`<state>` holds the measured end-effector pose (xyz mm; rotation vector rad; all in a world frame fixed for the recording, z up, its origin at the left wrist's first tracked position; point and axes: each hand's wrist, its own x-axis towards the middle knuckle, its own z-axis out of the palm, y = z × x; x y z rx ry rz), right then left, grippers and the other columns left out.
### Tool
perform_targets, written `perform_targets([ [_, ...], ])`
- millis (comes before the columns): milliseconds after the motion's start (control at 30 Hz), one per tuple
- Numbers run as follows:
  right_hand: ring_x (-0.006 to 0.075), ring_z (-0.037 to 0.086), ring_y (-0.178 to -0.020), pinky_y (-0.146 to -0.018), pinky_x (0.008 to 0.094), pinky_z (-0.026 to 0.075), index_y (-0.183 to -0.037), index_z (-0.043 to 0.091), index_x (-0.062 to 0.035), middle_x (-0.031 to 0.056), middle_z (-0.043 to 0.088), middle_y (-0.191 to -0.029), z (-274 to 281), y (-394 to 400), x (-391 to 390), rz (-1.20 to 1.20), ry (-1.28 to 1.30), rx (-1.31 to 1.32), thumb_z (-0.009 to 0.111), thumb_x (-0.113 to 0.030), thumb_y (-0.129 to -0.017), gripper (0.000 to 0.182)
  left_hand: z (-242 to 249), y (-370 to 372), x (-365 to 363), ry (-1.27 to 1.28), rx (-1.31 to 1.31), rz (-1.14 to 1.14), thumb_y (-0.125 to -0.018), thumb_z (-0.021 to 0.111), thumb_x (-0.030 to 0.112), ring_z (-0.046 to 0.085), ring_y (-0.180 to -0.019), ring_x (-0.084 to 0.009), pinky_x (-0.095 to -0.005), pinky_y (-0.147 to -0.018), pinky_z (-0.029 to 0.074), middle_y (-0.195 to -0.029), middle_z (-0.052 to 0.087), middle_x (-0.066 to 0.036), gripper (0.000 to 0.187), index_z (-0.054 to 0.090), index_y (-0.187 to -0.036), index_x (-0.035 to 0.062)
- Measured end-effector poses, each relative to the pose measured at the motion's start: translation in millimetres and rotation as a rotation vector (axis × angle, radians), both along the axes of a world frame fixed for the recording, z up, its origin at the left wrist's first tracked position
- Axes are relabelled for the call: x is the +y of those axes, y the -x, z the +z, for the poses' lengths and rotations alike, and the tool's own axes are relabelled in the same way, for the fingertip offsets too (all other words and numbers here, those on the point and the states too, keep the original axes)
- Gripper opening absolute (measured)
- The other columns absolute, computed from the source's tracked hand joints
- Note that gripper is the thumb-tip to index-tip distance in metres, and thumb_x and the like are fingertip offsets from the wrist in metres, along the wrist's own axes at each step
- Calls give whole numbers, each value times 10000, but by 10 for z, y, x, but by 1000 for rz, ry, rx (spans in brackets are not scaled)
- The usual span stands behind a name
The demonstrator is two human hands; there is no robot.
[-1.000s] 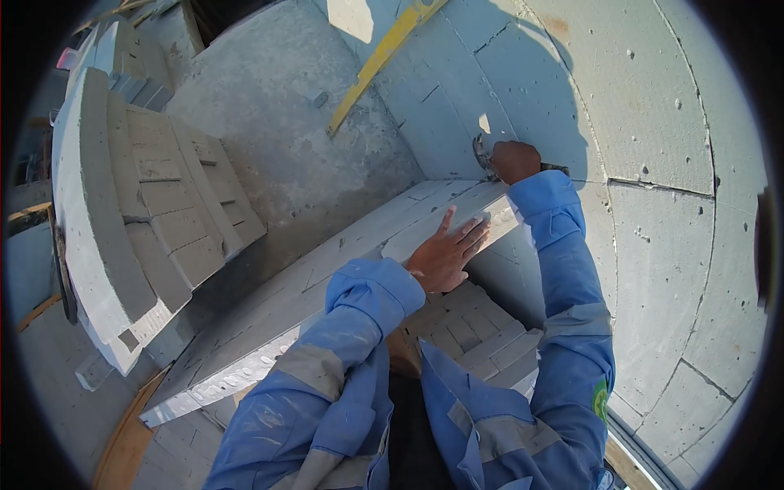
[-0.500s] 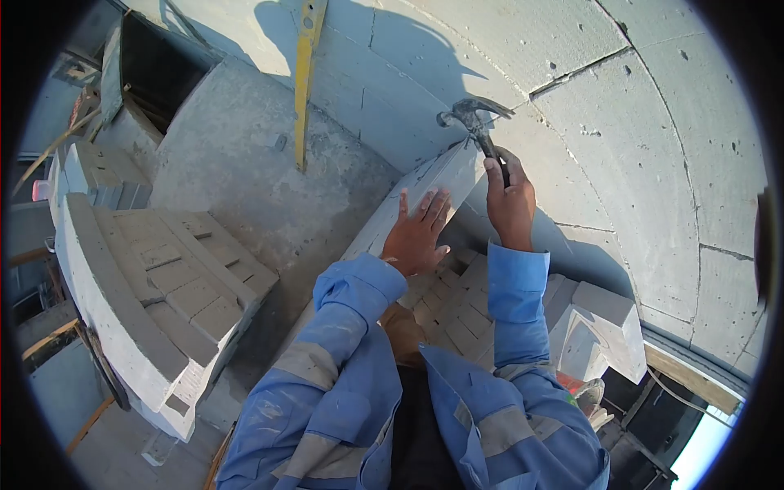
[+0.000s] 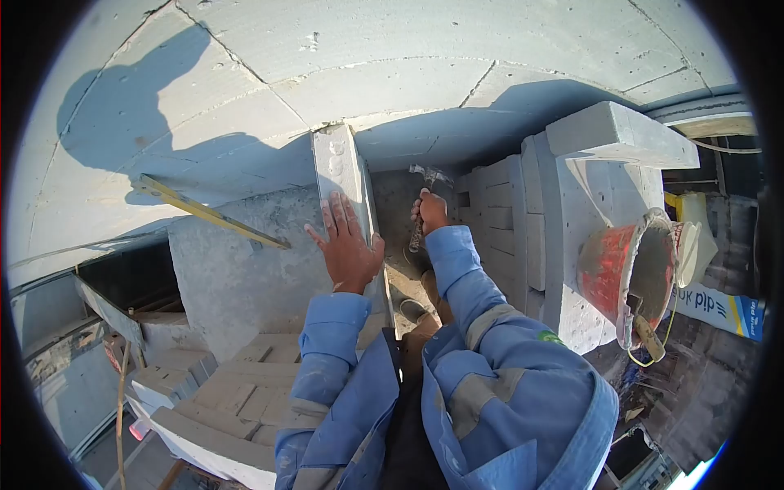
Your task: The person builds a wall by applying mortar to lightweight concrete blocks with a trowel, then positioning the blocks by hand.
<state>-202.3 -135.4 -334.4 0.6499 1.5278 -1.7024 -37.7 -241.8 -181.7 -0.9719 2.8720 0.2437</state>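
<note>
A claw hammer [image 3: 429, 174] is gripped by its handle in my right hand [image 3: 434, 212], its head pointing away from me. It is to the right of a pale upright block [image 3: 333, 155], apart from it, over the shaded floor gap. My left hand [image 3: 351, 253] lies with fingers spread on the block's top edge. The far end of that block meets the pale block wall [image 3: 392, 90]. My palm hides part of the block's near portion.
A yellow level [image 3: 216, 214] leans against the wall at left. Stacked blocks [image 3: 494, 216] stand at right, beside a red mortar-smeared bucket [image 3: 604, 269] and a printed bag [image 3: 710, 309]. More blocks [image 3: 245, 388] lie lower left. My shoes [image 3: 414, 310] show below.
The view has swung round to the right, bringing the bucket into sight. The hammer has gone from the block's far end to its right side. My left hand stays on the block.
</note>
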Motion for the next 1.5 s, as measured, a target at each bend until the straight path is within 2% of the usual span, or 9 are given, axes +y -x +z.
perform_targets([
  [200, 201, 505, -509, -445, 368, 424, -892, 536, -27, 73, 517, -658, -133, -36, -755, -104, -53, -19, 530, -263, -1001, 259, -54, -4, -11, 28, 34, -1, -787, 574, 429, 50, -1538, -338, -728, -1136, -16, -1662, 112, -139, 969, 182, -1574, 22],
  [300, 202, 504, -496, -430, 366, 417, -942, 543, -15, 72, 514, -644, -213, -36, -808, 441, -88, 65, 531, -258, -999, 249, -84, -15, -5, 41, 50, -9, -777, 582, 438, 45, -1539, -336, -732, -1132, -28, -1663, 108, -136, 987, 175, -1575, 24],
  [600, 303, 599, -463, -457, 412, 489, -841, 609, 79, 184, 612, -637, -369, -51, -906, -117, -167, 222, 525, -189, -943, 299, 0, 4, -19, -18, -9, -4, -769, 591, 445, 36, -1537, -349, -738, -1124, -18, -1657, 101, -160, 1015, 149, -1575, 17],
  [700, 189, 522, -489, -422, 373, 427, -889, 558, -21, 61, 517, -649, -987, 82, -881, 773, -223, 669, 527, -242, -994, 247, -38, -8, -21, 0, 12, -18, -770, 591, 450, 41, -1535, -352, -737, -1125, -15, -1655, 105, -162, 1017, 150, -1573, 7],
  [767, 187, 519, -484, -421, 368, 428, -901, 557, -19, 57, 513, -650, -84, 88, -844, 468, -126, 133, 536, -242, -991, 241, -21, -20, -24, 6, -11, -26, -769, 592, 452, 43, -1534, -355, -737, -1125, -11, -1654, 106, -165, 1021, 149, -1571, 1],
  [967, 186, 524, -487, -432, 355, 445, -907, 567, -16, 61, 523, -639, 135, -84, -804, 30, -86, 177, 552, -248, -984, 245, 14, 0, -68, -21, -16, -33, -766, 598, 473, 43, -1532, -363, -737, -1124, -4, -1652, 103, -175, 1038, 150, -1566, -16],
  [1067, 191, 534, -492, -436, 350, 452, -890, 558, -9, 57, 520, -638, -1080, -169, -912, 413, -361, 635, 537, -242, -986, 253, 33, -1, -59, -37, -23, -41, -765, 600, 487, 40, -1533, -363, -735, -1124, -8, -1652, 102, -178, 1047, 151, -1565, -18],
  [1300, 192, 538, -500, -442, 357, 461, -863, 550, -10, 56, 530, -674, -108, 70, -778, 574, -61, 236, 541, -244, -975, 259, 0, -14, -99, -13, -31, -85, -768, 592, 495, 33, -1533, -366, -721, -1134, -15, -1651, 103, -182, 1043, 158, -1562, -23],
  [1500, 192, 511, -486, -432, 368, 448, -889, 567, -18, 44, 516, -677, 198, 71, -480, 95, 33, 134, 535, -239, -988, 245, -12, -10, -103, -20, 11, -88, -794, 550, 412, 29, -1530, -384, -725, -1132, -19, -1650, 101, -189, 958, 175, -1556, -32],
])
